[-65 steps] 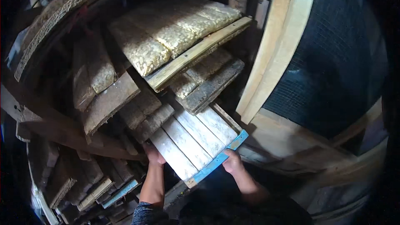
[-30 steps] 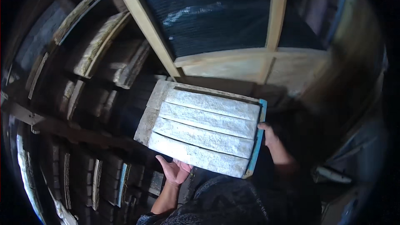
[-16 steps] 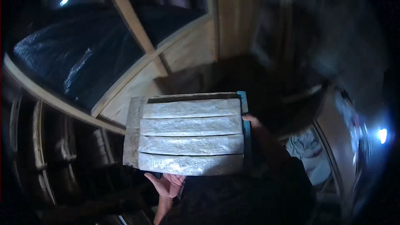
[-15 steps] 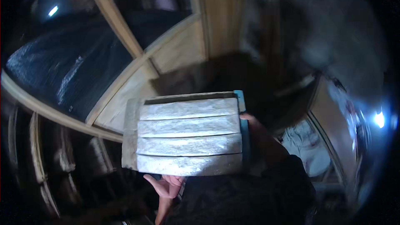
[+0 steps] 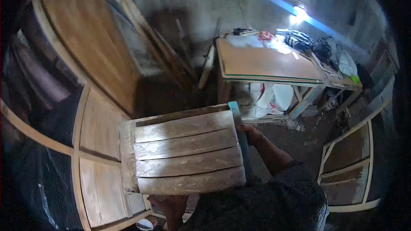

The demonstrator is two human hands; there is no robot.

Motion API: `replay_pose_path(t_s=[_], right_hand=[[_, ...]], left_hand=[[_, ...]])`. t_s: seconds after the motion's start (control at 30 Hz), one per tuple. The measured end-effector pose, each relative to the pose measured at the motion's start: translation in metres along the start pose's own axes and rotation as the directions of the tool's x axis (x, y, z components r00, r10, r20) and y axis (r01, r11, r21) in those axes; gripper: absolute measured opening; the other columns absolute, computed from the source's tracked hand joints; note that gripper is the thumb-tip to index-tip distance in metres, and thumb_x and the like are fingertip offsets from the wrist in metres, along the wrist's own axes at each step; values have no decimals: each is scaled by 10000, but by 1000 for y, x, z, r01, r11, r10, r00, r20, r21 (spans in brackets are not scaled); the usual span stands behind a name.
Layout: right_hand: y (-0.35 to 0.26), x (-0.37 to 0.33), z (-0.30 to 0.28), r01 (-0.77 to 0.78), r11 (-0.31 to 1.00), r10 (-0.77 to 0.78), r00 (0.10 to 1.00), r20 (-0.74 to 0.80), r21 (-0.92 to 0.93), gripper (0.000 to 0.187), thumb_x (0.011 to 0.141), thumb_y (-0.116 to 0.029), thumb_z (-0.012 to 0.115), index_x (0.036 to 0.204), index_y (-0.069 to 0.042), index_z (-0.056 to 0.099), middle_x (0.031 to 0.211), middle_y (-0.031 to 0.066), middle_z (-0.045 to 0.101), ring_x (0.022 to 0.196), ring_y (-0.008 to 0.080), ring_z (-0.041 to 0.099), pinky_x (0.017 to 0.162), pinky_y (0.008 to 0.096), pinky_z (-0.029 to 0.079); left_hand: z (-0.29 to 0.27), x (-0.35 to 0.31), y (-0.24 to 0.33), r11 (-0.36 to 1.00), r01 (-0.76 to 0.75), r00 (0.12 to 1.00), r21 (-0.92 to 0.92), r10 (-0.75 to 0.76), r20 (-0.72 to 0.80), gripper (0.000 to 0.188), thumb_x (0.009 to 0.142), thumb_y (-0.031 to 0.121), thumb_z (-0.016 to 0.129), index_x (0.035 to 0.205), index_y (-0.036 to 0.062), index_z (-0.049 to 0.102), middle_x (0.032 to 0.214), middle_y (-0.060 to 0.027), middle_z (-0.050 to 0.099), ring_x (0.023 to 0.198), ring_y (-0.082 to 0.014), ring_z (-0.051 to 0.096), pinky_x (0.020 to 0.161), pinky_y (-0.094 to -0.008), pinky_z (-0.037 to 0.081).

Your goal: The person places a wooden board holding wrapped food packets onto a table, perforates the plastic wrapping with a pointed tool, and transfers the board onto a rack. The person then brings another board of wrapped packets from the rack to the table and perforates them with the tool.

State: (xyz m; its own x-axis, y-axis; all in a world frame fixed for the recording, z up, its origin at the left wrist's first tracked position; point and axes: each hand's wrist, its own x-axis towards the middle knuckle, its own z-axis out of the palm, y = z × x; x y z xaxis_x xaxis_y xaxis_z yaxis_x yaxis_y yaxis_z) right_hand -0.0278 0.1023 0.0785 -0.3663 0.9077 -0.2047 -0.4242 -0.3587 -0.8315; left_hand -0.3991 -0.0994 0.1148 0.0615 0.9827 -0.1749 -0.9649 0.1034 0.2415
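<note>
In front of me I carry a slatted wooden crate-like piece (image 5: pixel 188 158), made of several pale, worn boards set side by side. A blue-painted strip (image 5: pixel 239 134) runs along its right side. My right hand (image 5: pixel 250 132) grips that strip, its fingers partly hidden behind the wood. Beneath the near left edge my left hand (image 5: pixel 171 207) holds the piece from below; most of its fingers are hidden and in shadow. The underside of the piece is out of sight.
Wooden frames (image 5: pixel 79 154) with dark sheeting stand at my left, beside a tall brown panel (image 5: pixel 85 25). Planks (image 5: pixel 158 42) lean on the far wall. Ahead right is a table (image 5: pixel 265 62) with cloths on it and white bags (image 5: pixel 274 98) below. Another frame (image 5: pixel 368 175) stands right.
My view has swung to the right, bringing the table and far wall into sight. The slatted piece stays in both hands, slightly lower and tilted a little in view.
</note>
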Motion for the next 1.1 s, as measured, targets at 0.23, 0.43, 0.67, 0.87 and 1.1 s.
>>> replay_pose_path(t_s=[0.23, 0.43, 0.67, 0.87, 1.1], right_hand=[[-61, -90, -244, 11, 990, -7, 999, -33, 142, 522, 802, -343, 644, 1174, 20, 599, 1037, 163, 691, 877, 267, 693, 818, 401, 557], [-193, -196, -445, 116, 972, -46, 948, -316, 205, 477, 799, -328, 650, 1126, 18, 632, 1011, 160, 700, 863, 274, 696, 809, 416, 559], [-329, -298, -658, 244, 947, -143, 902, -408, 207, 462, 807, -342, 630, 1085, 27, 653, 1010, 170, 702, 846, 279, 696, 778, 406, 561], [-349, -318, -843, 254, 930, -108, 879, -464, 264, 447, 807, -360, 618, 1045, 15, 671, 1017, 160, 700, 879, 267, 688, 802, 388, 551], [-382, -275, -1012, 317, 920, -163, 845, -510, 231, 508, 823, -438, 644, 1127, -32, 643, 1121, 125, 680, 974, 277, 667, 854, 446, 536]], left_hand=[[79, 75, -200, 577, 312, 935, -755, -329, 134, 978, 811, 842, 317, 1554, 221, 177, 1594, -131, 200, 1439, -405, 213, 1099, -698, 154], [148, 152, -464, 893, 348, 921, -286, -383, -74, 1187, 671, 966, 295, 1560, 194, 142, 1606, -121, 164, 1441, -402, 217, 1128, -644, 187], [210, 238, -737, 837, 387, 921, 386, -371, -119, 1161, 680, 948, 360, 1552, 201, 189, 1592, -145, 197, 1417, -402, 265, 1118, -605, 264], [240, 327, -874, 682, 520, 827, 514, -553, -103, 1178, 658, 963, 366, 1546, 204, 211, 1592, -128, 197, 1415, -379, 268, 1129, -590, 261], [249, 488, -973, 730, 664, 747, 160, -657, -104, 1122, 705, 944, 309, 1526, 181, 273, 1564, -129, 275, 1401, -408, 288, 1116, -622, 260]])
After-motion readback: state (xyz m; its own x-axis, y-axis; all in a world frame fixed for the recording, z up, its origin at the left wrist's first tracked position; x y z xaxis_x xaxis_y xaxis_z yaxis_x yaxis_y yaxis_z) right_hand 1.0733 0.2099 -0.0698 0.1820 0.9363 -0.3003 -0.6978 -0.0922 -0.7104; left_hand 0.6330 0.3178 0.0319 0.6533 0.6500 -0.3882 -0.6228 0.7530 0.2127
